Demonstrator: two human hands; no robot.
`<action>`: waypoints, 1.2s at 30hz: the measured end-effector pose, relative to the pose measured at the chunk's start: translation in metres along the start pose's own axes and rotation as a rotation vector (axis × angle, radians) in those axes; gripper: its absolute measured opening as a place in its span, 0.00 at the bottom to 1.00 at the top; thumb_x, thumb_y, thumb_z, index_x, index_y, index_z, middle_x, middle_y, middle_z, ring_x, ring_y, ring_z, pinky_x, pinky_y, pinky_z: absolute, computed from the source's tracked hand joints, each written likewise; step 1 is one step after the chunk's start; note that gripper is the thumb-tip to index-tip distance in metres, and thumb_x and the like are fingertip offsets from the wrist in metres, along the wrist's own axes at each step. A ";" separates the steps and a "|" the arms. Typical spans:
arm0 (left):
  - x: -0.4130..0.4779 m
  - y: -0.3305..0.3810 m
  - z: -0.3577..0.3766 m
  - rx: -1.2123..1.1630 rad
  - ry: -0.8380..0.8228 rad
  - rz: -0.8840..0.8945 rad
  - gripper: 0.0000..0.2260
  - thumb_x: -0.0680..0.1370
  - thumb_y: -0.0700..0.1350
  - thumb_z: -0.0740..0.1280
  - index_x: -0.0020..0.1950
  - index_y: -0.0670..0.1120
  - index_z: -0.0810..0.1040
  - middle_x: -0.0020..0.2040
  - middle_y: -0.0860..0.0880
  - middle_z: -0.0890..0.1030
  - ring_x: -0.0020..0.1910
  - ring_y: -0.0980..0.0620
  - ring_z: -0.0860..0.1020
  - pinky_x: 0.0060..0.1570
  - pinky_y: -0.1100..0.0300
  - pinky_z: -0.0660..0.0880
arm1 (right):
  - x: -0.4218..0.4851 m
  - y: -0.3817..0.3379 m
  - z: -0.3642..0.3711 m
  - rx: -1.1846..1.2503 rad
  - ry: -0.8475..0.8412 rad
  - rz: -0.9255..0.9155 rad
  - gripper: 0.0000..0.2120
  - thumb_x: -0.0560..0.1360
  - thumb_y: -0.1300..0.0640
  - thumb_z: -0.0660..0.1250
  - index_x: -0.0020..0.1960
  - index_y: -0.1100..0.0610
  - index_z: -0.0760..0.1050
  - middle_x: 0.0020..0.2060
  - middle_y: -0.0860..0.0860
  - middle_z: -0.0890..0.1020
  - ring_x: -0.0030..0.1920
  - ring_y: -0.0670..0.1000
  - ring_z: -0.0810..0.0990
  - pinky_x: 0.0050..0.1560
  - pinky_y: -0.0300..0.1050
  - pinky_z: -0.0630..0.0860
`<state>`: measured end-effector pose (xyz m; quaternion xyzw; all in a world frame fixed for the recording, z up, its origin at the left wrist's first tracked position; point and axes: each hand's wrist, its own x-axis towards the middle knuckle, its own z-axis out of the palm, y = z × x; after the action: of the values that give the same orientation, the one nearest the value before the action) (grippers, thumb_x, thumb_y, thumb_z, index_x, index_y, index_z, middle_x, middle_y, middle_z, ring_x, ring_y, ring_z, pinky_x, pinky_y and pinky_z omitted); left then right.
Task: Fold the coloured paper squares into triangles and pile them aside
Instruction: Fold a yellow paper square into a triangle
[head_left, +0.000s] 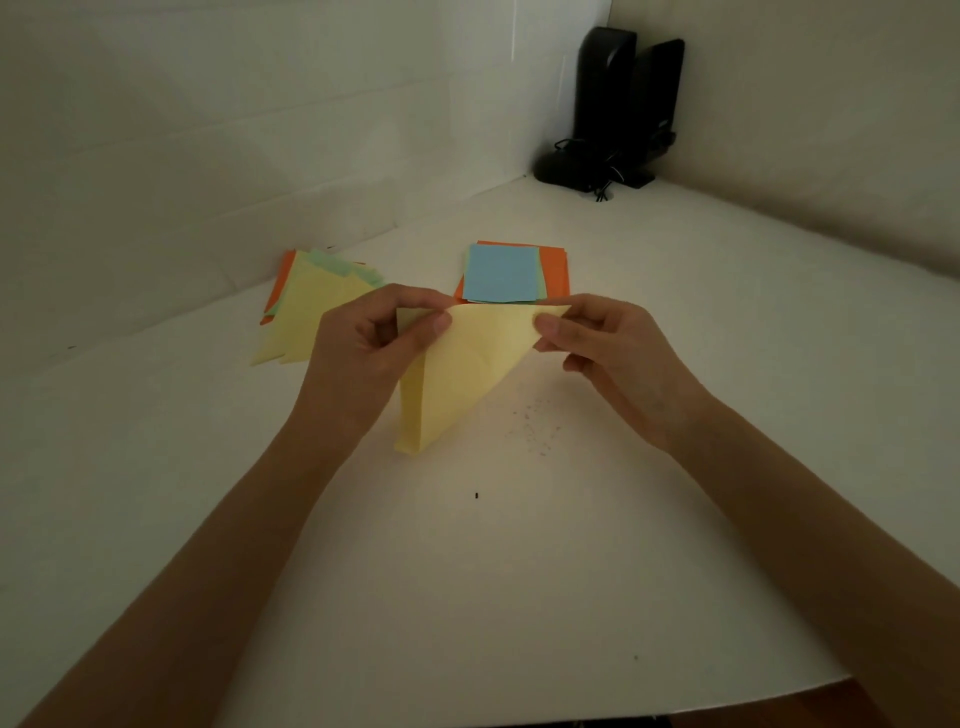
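Observation:
A yellow paper sheet (457, 374) is held above the white table, folded over into a loose triangle with its lower tip pointing down at the table. My left hand (363, 353) pinches its upper left corner between thumb and fingers. My right hand (613, 353) pinches the upper right corner. Just behind the sheet lies a stack of flat squares (501, 273), blue on top, with green and orange beneath. To the left a pile of folded triangles (311, 306) rests near the wall, yellow on top, with green and orange edges showing.
The white table (519, 545) sits in a corner between two walls. Two black speakers (618, 104) with cables stand at the far corner. Small specks mark the table under my right hand. The table's front edge runs across the lower right.

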<state>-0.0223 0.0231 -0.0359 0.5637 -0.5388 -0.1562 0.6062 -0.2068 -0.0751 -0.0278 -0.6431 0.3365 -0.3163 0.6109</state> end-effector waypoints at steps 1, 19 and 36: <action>0.000 0.000 0.000 0.013 -0.007 0.008 0.11 0.75 0.39 0.69 0.44 0.56 0.79 0.36 0.63 0.79 0.36 0.56 0.70 0.35 0.69 0.65 | 0.000 0.001 0.000 0.008 -0.030 0.033 0.13 0.67 0.52 0.71 0.50 0.55 0.80 0.42 0.51 0.84 0.40 0.42 0.79 0.45 0.41 0.70; -0.001 0.002 0.000 0.020 -0.083 -0.059 0.11 0.74 0.37 0.69 0.48 0.53 0.79 0.30 0.62 0.75 0.30 0.63 0.68 0.32 0.74 0.64 | 0.000 0.004 0.003 0.000 0.096 -0.031 0.05 0.75 0.58 0.67 0.46 0.58 0.81 0.42 0.54 0.84 0.35 0.44 0.79 0.40 0.41 0.69; 0.004 -0.005 -0.011 0.036 -0.270 -0.242 0.08 0.73 0.38 0.71 0.42 0.51 0.81 0.34 0.57 0.81 0.36 0.60 0.75 0.37 0.68 0.71 | -0.004 0.000 0.003 -0.120 0.132 -0.185 0.09 0.76 0.63 0.65 0.40 0.54 0.80 0.29 0.44 0.82 0.34 0.42 0.78 0.36 0.32 0.70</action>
<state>-0.0099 0.0238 -0.0359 0.6090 -0.5462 -0.2926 0.4951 -0.2066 -0.0707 -0.0282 -0.6846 0.3334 -0.3921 0.5161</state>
